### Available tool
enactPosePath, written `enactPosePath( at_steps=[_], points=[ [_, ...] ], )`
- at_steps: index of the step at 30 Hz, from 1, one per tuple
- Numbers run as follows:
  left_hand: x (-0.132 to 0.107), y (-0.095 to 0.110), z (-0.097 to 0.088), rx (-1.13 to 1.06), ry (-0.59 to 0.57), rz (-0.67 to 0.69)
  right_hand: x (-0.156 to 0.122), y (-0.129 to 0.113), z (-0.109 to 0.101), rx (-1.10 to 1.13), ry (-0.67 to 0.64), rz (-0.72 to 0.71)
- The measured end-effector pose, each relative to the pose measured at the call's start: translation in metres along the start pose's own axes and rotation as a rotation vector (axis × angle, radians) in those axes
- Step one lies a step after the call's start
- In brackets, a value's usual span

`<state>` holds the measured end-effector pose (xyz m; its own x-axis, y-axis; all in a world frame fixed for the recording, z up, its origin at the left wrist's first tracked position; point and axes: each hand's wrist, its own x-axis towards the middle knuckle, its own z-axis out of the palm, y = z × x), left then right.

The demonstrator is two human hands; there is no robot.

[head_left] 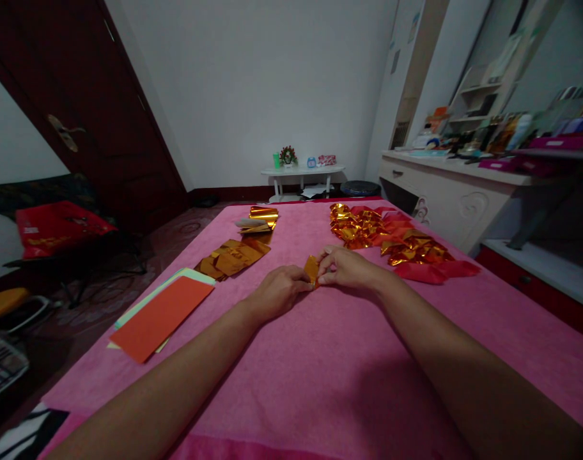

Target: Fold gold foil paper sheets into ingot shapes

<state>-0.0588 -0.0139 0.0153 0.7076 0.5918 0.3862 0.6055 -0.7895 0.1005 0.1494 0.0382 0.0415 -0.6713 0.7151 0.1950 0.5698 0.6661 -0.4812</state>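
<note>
Between my two hands, low over the pink cloth point(282, 358), is a small piece of gold foil paper point(311, 268) with folded edges. My left hand point(282, 289) pinches its lower left side, fingers closed. From the right, my right hand point(343, 267) grips the other edge between thumb and curled fingers. Part of the paper is hidden by the fingers. Left of them lie flat gold paper sheets point(234, 257) and, farther back, a rolled gold foil sheet point(265, 217). On the right sits a pile of folded gold and red foil pieces point(356, 223).
A stack of coloured paper with an orange sheet point(164, 316) on top lies at the left edge. Beyond the far edge stands a small white table point(301, 170). A white dresser point(440, 191) is at the right; a red bag point(61, 227) rests on a chair at the left.
</note>
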Motion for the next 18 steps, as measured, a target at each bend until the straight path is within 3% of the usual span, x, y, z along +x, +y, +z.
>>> enactPosePath(
  at_steps=[6,12,18],
  points=[
    [0.0,-0.003,0.006,-0.061,0.057,0.03,0.004,0.016,0.014,0.032,0.04,0.094],
    [-0.002,-0.001,0.006,-0.132,0.087,0.002,0.004,0.007,0.014,0.05,0.043,0.234],
    [-0.002,0.003,0.004,-0.085,0.083,-0.031,0.006,0.006,0.013,0.068,0.018,0.283]
  ],
)
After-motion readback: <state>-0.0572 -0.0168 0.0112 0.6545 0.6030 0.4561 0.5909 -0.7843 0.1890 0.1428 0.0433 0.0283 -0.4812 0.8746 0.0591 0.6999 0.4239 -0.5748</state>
